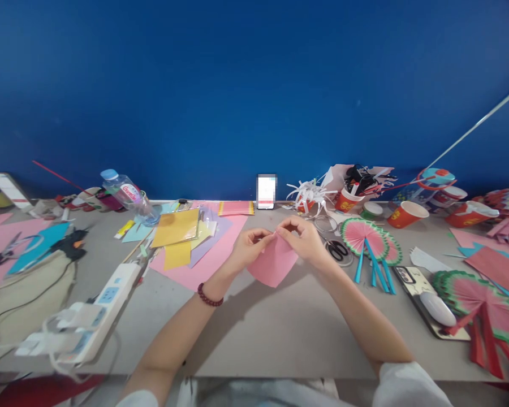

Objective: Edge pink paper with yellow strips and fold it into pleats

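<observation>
A sheet of pink paper hangs between my two hands above the middle of the grey table. My left hand pinches its upper edge from the left, thumb against fingers. From the other side my right hand pinches the same edge, so the fingertips of both hands nearly meet at the top. The sheet's lower corner points down toward the table. Just right of my right hand lie black-handled scissors. Beyond them rest watermelon-patterned paper fans with blue handles.
On the left are a power strip, yellow paper packs, large pink paper and a tilted plastic bottle. A lit phone stands at the back. Red paper cups, a mouse on a phone and another fan occupy the right.
</observation>
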The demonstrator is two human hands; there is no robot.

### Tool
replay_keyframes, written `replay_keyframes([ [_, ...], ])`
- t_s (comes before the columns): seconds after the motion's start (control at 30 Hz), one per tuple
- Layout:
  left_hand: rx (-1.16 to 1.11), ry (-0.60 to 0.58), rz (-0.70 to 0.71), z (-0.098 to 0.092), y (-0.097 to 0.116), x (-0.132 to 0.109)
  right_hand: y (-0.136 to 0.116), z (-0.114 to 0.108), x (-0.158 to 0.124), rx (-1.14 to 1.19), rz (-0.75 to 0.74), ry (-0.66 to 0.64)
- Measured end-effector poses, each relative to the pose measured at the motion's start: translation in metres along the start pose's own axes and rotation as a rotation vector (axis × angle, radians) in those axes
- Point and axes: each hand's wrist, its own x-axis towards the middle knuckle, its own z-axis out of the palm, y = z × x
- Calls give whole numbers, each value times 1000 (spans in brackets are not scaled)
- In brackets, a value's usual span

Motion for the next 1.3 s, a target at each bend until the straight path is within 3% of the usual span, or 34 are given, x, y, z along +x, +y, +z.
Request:
replay_keyframes([
  [0.27,-15,-85,-99,-7,-6,4,9,-12,7,73,19,36],
  [0.57,103,-27,-72,-5,5,1,15,-14,8,86,30,-2],
  [0.8,211,44,60,-7,2,1,19,-11,9,47,-40,-13],
  [1.07,240,16,90,-13,2,4,24,-12,12,19,-85,-21],
  [1.3,322,10,156,-13,2,2,12,-16,8,-89,-135,-99],
])
